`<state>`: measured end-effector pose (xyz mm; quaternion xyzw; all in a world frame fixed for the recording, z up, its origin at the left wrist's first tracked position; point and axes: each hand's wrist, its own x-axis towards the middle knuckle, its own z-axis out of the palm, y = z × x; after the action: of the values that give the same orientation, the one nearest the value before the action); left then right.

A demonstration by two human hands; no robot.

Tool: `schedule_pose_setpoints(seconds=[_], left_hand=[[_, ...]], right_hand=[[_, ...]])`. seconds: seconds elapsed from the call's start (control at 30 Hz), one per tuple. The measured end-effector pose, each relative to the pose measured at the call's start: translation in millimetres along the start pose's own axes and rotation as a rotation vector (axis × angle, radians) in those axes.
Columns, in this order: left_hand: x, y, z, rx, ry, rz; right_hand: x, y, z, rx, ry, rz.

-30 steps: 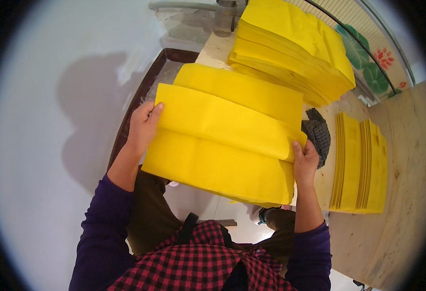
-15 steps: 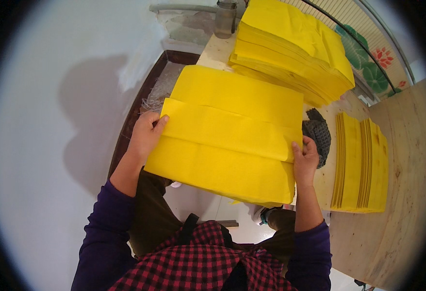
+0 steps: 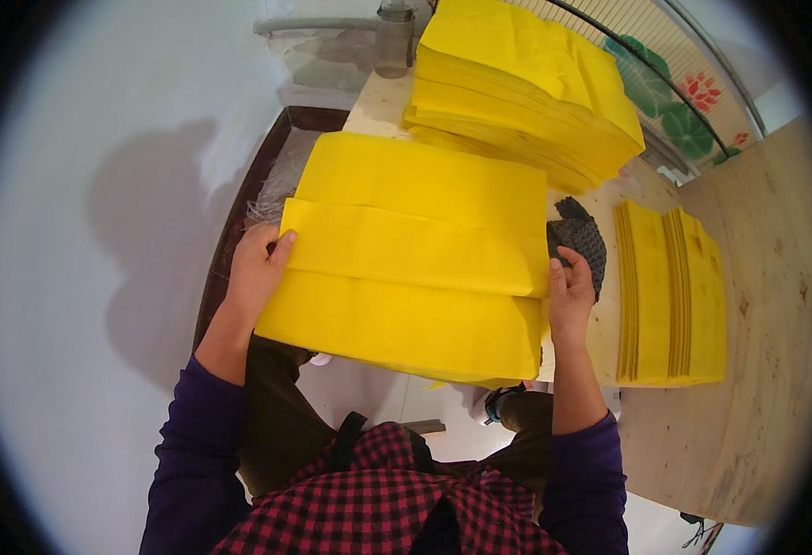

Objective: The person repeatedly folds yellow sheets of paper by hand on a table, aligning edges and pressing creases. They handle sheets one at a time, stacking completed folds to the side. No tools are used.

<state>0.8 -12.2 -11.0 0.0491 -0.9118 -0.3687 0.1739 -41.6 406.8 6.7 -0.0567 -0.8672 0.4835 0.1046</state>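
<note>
Holding a folded yellow paper sheet [image 3: 415, 259] by its two ends in front of the body, over the wooden table [image 3: 767, 305] edge, the left hand [image 3: 256, 270] closes thumb-over on the left edge and the right hand [image 3: 570, 294] pinches the right. Judged from this, the fold goes best with both edges level and tension even, so the creases stay straight like the folded stack [image 3: 670, 296] nearby
</note>
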Motion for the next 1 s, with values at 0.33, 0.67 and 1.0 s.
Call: schedule_pose_setpoints(seconds=[0.33,0.67,1.0], left_hand=[[-1,-9,3,-0.060,0.030,0.011],[-3,-8,0,-0.129,0.026,-0.029],[-1,-20,5,-0.088,0.066,0.050]], right_hand=[[-21,10,-7,0.300,-0.049,-0.038],[-28,-6,-11,0.320,-0.203,-0.052],[-48,-77,15,-0.150,-0.354,-0.402]])
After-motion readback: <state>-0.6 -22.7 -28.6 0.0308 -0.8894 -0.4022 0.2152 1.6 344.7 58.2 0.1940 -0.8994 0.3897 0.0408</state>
